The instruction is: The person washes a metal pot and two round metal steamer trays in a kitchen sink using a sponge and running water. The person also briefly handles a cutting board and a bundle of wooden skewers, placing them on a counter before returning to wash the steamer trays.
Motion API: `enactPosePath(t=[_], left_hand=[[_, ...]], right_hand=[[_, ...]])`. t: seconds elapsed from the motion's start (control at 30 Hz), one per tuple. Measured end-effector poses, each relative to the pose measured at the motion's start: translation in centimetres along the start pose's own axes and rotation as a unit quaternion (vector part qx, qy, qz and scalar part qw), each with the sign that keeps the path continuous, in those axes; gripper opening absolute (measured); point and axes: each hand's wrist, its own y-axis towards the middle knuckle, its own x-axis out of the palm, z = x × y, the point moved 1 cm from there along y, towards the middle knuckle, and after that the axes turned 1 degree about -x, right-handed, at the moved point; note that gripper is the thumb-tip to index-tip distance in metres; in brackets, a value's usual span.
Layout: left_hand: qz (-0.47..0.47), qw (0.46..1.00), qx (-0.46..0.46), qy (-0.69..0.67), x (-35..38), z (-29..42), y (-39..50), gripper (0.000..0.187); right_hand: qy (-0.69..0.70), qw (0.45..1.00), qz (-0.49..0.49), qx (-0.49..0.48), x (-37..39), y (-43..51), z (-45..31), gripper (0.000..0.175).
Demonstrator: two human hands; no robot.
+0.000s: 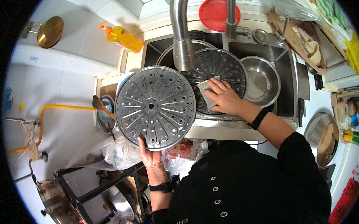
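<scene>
My left hand (150, 157) grips the lower rim of a round perforated metal steamer plate (152, 89), its thumb over the near face. That plate is tilted up in front of the sink's left side. My right hand (225, 97) lies with spread fingers on a greyish scrubbing cloth (206, 90), pressing it against a second steamer plate (222, 61). The second plate rests over the double sink (288, 95), partly across a round pot (164, 57) in the left basin. A steel bowl (259, 81) sits in the right basin, partly overlapped by the second plate.
A steel faucet (180, 25) hangs over the left basin. Nearby are an orange dish-soap bottle (124, 39) and a red round lid (215, 13). Knives (301, 111) and a metal basin (312, 135) lie to the right. A black metal rack (98, 192) stands lower left, beside a yellow hose (65, 107).
</scene>
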Motion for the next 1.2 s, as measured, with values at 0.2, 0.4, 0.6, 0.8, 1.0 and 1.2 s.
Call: enactPosePath(t=[0.2, 0.4, 0.6, 0.8, 1.0, 1.2], left_hand=[[0.016, 0.999, 0.035, 0.002, -1.2, 1.0, 0.4, 0.046], [0.047, 0.996, 0.068, 0.033, -2.4, 2.2, -0.4, 0.048], [0.039, 0.998, 0.04, 0.006, -2.7, 1.2, -0.2, 0.047], [0.037, 0.999, 0.018, 0.015, -2.8, 0.4, 0.7, 0.044], [0.041, 0.999, -0.014, 0.004, -2.4, -0.7, 1.1, 0.044], [0.033, 0.998, -0.043, 0.014, 0.5, -5.4, 2.6, 0.044]], right_hand=[[-0.029, 0.985, 0.158, -0.056, 0.3, 0.8, 1.4, 0.033], [0.1, 0.872, 0.368, 0.306, -2.6, -2.2, 6.0, 0.029], [0.431, 0.677, 0.333, 0.495, -1.3, -4.4, 9.5, 0.047], [0.657, 0.51, 0.381, 0.404, -0.7, -5.0, 8.7, 0.044], [0.562, 0.597, 0.404, 0.406, -5.6, -8.3, 9.7, 0.029], [0.576, 0.536, 0.479, 0.389, -10.0, -11.6, 9.7, 0.03]])
